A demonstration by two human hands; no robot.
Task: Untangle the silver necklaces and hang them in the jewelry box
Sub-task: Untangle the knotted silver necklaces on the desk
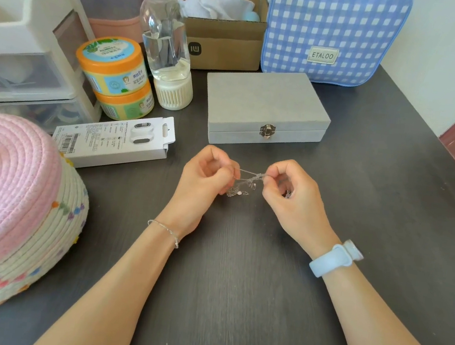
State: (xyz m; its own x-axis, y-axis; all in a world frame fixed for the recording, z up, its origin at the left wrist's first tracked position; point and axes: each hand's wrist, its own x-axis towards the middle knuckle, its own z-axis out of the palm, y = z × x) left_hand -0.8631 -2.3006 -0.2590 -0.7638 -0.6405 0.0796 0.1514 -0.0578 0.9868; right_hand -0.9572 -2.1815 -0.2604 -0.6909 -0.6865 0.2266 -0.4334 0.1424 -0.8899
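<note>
The left hand (pixel 206 174) and right hand (pixel 289 189) each pinch the knotted necklaces (pixel 243 182), stretched between them; the jewelry box (pixel 265 103) sits latched, so untangling and hanging both remain.

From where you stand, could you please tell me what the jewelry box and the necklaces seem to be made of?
The jewelry box looks covered in soft grey velvet or suede-like fabric, matte with no glare; its clasp is shiny metal. The necklaces, pinched between left hand and right hand, look like fine silver-toned metal chain that glints.
</note>
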